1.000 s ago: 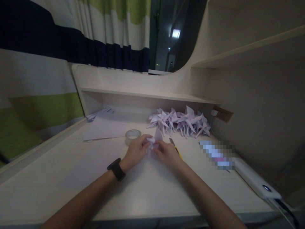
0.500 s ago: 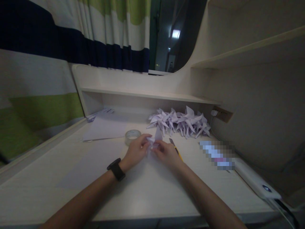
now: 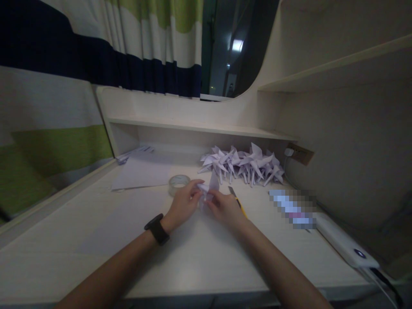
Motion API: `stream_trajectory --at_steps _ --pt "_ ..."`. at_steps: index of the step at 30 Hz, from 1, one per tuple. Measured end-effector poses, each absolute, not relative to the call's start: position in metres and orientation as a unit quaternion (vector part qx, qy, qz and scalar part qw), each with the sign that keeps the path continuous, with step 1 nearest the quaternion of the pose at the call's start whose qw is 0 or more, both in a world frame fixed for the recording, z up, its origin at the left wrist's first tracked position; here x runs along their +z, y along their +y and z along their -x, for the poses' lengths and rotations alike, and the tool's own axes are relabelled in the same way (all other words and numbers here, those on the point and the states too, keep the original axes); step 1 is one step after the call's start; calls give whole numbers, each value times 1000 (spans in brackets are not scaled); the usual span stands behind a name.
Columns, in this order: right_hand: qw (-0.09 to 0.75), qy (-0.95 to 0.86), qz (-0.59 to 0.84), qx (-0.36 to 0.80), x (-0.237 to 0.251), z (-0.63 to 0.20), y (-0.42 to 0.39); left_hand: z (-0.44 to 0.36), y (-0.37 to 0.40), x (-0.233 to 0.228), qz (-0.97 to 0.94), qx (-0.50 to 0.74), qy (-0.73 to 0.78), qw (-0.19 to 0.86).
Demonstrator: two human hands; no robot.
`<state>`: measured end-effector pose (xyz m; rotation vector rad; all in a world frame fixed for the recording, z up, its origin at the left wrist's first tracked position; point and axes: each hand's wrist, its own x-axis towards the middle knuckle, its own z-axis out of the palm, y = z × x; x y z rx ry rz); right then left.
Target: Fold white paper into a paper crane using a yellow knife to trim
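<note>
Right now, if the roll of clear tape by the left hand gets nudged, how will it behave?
The tape roll lies flat on its side on the desk, so it would probably slide, not roll. It looks thin and hollow, so likely light, and the smooth surface should let it skid easily. It sits just beyond the left hand, which pinches a folded paper piece, so a stray knuckle could shift it.

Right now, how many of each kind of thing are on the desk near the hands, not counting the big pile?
Folded paper piece, held by left hand and right hand: 1
Tape roll: 1
Utility knife: 1
Power bank: 1
Total: 4
</note>
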<state>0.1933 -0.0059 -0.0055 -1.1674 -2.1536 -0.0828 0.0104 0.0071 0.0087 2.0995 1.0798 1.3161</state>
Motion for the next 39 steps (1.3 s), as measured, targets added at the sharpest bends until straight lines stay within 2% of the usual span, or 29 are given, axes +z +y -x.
stream_trajectory --at_steps 13,33,39 --pt "347 -822 451 -8 -3 -192 -8 -11 6 11 -753 476 392 229" --pt "364 -819 443 16 -3 -191 -10 -7 13 8 -757 485 394 191" --pt "402 -802 439 42 -4 -192 -7 -7 11 11 -768 480 379 189"
